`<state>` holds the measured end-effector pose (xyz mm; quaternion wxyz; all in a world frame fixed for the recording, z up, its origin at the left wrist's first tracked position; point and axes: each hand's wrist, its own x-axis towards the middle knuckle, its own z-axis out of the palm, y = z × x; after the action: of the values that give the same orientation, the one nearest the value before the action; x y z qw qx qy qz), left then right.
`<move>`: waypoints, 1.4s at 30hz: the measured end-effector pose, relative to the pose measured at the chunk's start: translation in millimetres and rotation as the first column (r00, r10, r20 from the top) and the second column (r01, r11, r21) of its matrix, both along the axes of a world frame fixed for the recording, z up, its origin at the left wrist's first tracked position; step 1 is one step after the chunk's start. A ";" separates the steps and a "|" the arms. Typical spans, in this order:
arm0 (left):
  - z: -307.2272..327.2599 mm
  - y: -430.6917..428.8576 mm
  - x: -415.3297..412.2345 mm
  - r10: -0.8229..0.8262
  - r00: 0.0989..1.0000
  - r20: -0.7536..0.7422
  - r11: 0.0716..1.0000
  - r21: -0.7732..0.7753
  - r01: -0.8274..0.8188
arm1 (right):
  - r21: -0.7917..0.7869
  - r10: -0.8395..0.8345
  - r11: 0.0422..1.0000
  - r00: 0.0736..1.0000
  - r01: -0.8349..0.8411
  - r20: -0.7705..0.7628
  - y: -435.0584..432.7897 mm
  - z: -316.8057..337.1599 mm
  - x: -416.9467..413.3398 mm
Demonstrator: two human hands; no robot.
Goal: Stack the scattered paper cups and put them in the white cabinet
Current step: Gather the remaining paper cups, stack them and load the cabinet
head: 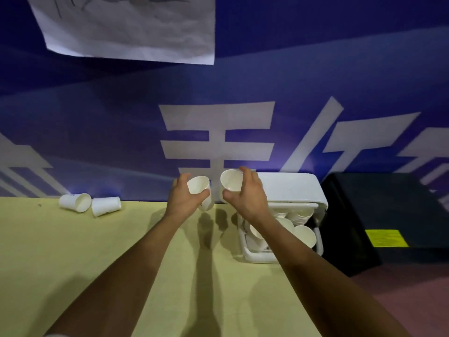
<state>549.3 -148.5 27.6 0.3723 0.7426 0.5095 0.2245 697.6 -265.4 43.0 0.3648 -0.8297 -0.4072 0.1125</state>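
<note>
There, behind the paper cups (198,184), huge white characters (218,116), cropped.

The yellow-green counter (73,251) meets a blue wall. Well left of the fingers (203,194) of the left hand (184,199), two paper cups (75,202) (106,206) lie on their sides, side by side, at the far edge. Just right of and below the fingers (246,171) of the right hand (250,195) stands the white cabinet (291,188), at the counter's right edge.

Cups (75,202) lie left on the table (73,251), the cabinet (291,188) right.
</note>
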 end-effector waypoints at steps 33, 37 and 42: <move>-1.2 -148.0 143.5 -0.418 0.908 0.023 0.908 0.041 0.417 | -0.255 -0.174 0.945 0.975 0.204 0.137 -196.2 -61.2 113.8; -8.1 -149.0 140.5 -0.431 0.902 -0.012 0.902 0.012 0.431 | -0.337 -0.152 0.921 0.977 0.195 0.149 -189.3 -67.5 112.1; -17.5 -146.5 137.6 -0.464 0.884 -0.057 0.884 0.037 0.466 | -0.411 -0.145 0.887 0.971 0.212 0.189 -189.6 -72.9 115.0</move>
<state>686.9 -295.0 10.1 0.3848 0.8569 0.3196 0.1242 812.6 -455.0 -30.0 0.1501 -0.9296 -0.3211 0.1010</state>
